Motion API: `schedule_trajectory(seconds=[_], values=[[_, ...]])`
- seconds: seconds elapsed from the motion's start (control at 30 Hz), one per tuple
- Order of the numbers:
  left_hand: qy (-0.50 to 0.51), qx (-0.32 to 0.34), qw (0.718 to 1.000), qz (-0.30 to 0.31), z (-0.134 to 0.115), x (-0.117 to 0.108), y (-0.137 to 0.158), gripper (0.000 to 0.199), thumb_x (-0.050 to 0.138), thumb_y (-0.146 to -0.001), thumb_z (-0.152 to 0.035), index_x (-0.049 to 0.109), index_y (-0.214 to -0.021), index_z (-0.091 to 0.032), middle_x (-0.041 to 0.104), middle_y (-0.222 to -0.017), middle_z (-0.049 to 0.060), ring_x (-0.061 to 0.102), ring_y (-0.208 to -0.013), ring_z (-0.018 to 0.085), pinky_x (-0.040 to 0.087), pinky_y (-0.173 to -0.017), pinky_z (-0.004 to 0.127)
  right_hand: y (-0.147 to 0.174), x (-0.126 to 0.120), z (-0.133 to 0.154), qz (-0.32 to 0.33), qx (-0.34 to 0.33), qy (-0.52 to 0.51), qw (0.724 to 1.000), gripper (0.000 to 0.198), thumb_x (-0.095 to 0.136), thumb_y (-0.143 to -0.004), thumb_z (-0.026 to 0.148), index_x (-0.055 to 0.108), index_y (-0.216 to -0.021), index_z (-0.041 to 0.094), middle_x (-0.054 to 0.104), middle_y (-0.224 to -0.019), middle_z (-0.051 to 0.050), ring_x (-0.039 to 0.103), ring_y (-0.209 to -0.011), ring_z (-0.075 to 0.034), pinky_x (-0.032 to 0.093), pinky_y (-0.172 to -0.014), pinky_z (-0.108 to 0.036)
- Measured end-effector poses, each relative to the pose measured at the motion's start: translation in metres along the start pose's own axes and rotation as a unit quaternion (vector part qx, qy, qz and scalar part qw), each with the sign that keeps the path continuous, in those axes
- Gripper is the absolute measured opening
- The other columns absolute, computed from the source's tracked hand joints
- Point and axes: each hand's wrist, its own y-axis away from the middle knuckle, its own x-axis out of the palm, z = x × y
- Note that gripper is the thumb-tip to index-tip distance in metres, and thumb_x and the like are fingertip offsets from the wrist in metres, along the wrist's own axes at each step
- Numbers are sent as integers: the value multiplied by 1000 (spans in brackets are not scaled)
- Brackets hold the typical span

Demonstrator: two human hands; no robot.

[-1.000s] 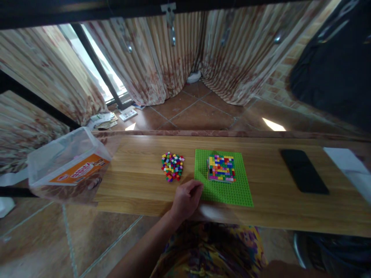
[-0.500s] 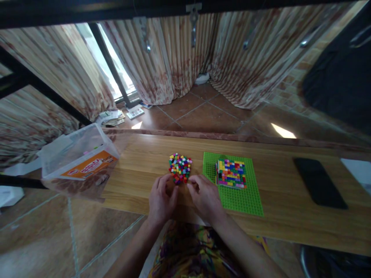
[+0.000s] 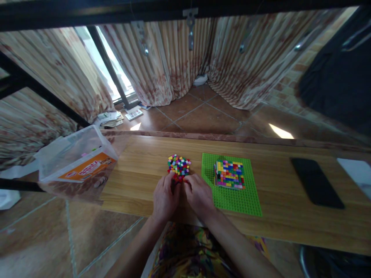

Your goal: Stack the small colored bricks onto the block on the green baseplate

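A pile of small toy bricks (image 3: 179, 165) in many colours lies on the wooden table (image 3: 139, 166). At its near edge, my left hand (image 3: 166, 196) has its fingers curled together over the closest bricks. My right hand (image 3: 199, 194) faces it from the other side, thumb and fingers pinched close to the red bricks. Whatever is between the fingertips of either hand is too small and too covered to make out. To the right, a block of stacked multicoloured bricks (image 3: 230, 174) sits on a green studded baseplate (image 3: 236, 204).
A clear plastic bin (image 3: 108, 144) with an orange label stands at the table's left end, with a few pieces inside. On the right lie a black phone-like slab (image 3: 317, 183) and a white sheet (image 3: 355, 172). Curtains (image 3: 174, 65) hang beyond the table.
Both hands have moved slightly forward and closer together, onto the near edge of the brick pile. The right fingers have closed more. The block on the baseplate looks the same.
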Motion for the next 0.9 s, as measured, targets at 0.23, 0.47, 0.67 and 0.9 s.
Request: schedule_trajectory(seconds=[0.23, 0.47, 0.67, 0.9], values=[[59, 18, 998, 4, -3, -2, 0, 28, 53, -90, -18, 56, -118, -19, 62, -109, 8, 62, -100, 17, 52, -87, 30, 24, -31, -8, -60, -4, -75, 995, 26, 42, -96, 23, 66, -103, 18, 64, -92, -9, 62, -87, -20, 50, -76, -32], [72, 37, 997, 7, -4, -2, 0, 20, 51, -92, -20, 65, -106, -21, 62, -104, 8, 62, -96, 16, 53, -85, 29, 42, -75, -23, -140, 23, -114, 983, 20, 50, -94, 31, 68, -99, 24, 69, -97, -6, 65, -90, -19, 51, -81, -34], [56, 40, 998, 3, -3, 1, 0, 20, 51, -93, -23, 68, -103, -21, 63, -101, 7, 62, -93, 16, 54, -83, 29, 54, -102, -52, -182, 141, -121, 966, 25, 55, -90, 41, 70, -101, 24, 71, -97, -6, 67, -89, -21, 52, -81, -37], [46, 54, 997, -6, -3, -1, -4, 19, 52, -92, -24, 67, -103, -21, 64, -101, 7, 63, -91, 17, 54, -82, 29, 47, -112, -65, -225, 222, -267, 910, 31, 60, -83, 42, 70, -103, 20, 73, -93, -6, 68, -76, -18, 55, -71, -33]])
